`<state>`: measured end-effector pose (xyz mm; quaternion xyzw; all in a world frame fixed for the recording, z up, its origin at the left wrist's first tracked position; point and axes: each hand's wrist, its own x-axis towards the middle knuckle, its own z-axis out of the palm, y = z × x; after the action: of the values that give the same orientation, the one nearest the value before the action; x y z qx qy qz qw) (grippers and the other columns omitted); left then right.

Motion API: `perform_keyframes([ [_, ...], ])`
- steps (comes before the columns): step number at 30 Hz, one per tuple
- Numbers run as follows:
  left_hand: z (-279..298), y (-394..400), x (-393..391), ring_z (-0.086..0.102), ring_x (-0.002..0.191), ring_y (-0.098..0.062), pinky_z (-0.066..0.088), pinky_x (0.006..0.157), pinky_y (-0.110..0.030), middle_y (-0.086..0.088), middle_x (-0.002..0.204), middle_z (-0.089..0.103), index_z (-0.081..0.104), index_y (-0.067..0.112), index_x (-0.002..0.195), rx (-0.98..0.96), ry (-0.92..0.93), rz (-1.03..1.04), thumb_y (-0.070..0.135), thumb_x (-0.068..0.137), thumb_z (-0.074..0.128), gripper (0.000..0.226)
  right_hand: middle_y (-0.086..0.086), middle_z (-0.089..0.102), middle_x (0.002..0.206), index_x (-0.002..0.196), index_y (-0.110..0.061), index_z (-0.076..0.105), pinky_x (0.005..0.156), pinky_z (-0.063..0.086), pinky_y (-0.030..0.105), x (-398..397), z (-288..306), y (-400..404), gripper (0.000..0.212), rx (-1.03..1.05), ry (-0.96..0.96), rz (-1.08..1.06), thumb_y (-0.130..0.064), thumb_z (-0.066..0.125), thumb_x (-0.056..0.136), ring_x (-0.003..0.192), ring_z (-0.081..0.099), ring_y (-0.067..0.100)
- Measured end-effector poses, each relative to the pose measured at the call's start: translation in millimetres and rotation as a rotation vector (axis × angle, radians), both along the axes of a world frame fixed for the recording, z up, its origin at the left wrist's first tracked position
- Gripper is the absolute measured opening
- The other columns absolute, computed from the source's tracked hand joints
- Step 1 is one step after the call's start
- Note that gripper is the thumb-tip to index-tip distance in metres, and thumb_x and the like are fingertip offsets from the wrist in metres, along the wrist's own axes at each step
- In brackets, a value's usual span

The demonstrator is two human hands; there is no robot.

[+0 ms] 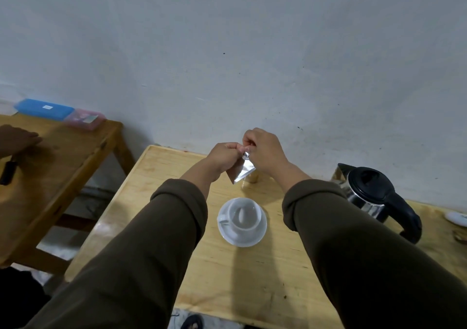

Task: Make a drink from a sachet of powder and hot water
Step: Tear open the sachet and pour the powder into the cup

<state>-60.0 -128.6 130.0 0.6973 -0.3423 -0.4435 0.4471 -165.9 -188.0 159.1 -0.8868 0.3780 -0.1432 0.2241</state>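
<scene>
I hold a small silvery sachet (242,171) up above the wooden table (252,278), beyond the cup. My left hand (222,158) and my right hand (265,151) both pinch its top edge, fingertips touching. A white cup (243,216) stands on a white saucer (252,240) below my hands, with a pale spoon-like shape inside it. A steel kettle (366,194) with a black lid and black handle stands to the right of the cup.
A small wooden-looking object (252,178) stands behind the sachet. A second wooden table (63,156) at left holds blue and pink boxes (45,108), a dark object and another person's hand (17,139). A white item (457,218) lies at the far right edge.
</scene>
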Motion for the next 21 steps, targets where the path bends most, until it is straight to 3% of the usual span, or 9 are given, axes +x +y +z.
perform_keyframes([
  [4, -2.5, -3.0, -1.2, 0.048, 0.064, -0.011, 0.04, 0.058, -0.019, 0.001, 0.066, 0.054, 0.05, 0.02, 0.06, 0.027, 0.044, 0.006, 0.011, 0.093, 0.047, 0.035, 0.004, 0.048, 0.081, 0.075, -0.003, 0.056, 0.062, 0.033, 0.025, 0.7, -1.2, 1.8, 0.012, -0.035, -0.019, 0.1, 0.007, 0.051, 0.08, 0.076, 0.045, 0.02],
  [8, -6.0, -2.0, 2.7, 0.049, 0.063, -0.012, 0.039, 0.055, -0.02, 0.0, 0.067, 0.054, 0.052, 0.016, 0.067, 0.024, 0.019, 0.001, 0.009, 0.092, 0.047, 0.026, 0.001, 0.048, 0.083, 0.075, -0.013, 0.052, 0.059, 0.031, 0.014, 2.3, -4.3, 1.6, 0.018, 0.052, -0.013, 0.103, 0.002, 0.051, 0.085, 0.078, 0.044, 0.016],
  [11, -5.0, 2.4, 5.4, 0.047, 0.066, -0.01, 0.038, 0.059, -0.019, 0.002, 0.07, 0.053, 0.054, 0.019, 0.069, 0.0, 0.016, -0.053, 0.014, 0.097, 0.044, 0.031, 0.0, 0.056, 0.083, 0.077, -0.016, 0.053, 0.064, 0.038, 0.021, 0.7, -4.0, -5.6, 0.015, 0.121, 0.003, 0.006, -0.005, 0.054, 0.086, 0.08, 0.05, 0.017],
  [15, -1.0, 8.6, 5.3, 0.048, 0.071, -0.006, 0.036, 0.062, -0.02, 0.004, 0.079, 0.056, 0.059, 0.016, 0.096, 0.023, -0.013, -0.155, 0.027, 0.099, 0.043, 0.02, -0.002, 0.061, 0.085, 0.079, -0.021, 0.057, 0.074, 0.042, 0.025, 0.7, -0.8, -10.7, 0.013, 0.15, -0.056, -0.107, -0.012, 0.057, 0.088, 0.086, 0.055, 0.016],
  [19, -4.4, 9.2, 9.7, 0.056, 0.096, -0.017, 0.037, 0.086, -0.028, -0.007, 0.099, 0.063, 0.065, 0.013, 0.105, 0.017, -0.004, -0.152, 0.032, 0.098, 0.045, 0.028, -0.006, 0.058, 0.079, 0.088, -0.018, 0.064, 0.079, 0.048, 0.029, 4.7, 2.1, -9.4, 0.005, 0.22, -0.034, -0.111, -0.017, 0.06, 0.088, 0.082, 0.055, 0.015],
  [21, -6.0, 9.2, 12.7, 0.054, 0.102, -0.02, 0.035, 0.089, -0.03, -0.009, 0.101, 0.062, 0.066, 0.011, 0.106, 0.035, -0.028, -0.141, 0.033, 0.098, 0.045, 0.031, -0.008, 0.054, 0.072, 0.094, -0.012, 0.067, 0.069, 0.045, 0.021, 5.9, 2.9, -8.9, 0.01, 0.226, -0.019, -0.098, -0.017, 0.061, 0.088, 0.08, 0.053, 0.015],
])
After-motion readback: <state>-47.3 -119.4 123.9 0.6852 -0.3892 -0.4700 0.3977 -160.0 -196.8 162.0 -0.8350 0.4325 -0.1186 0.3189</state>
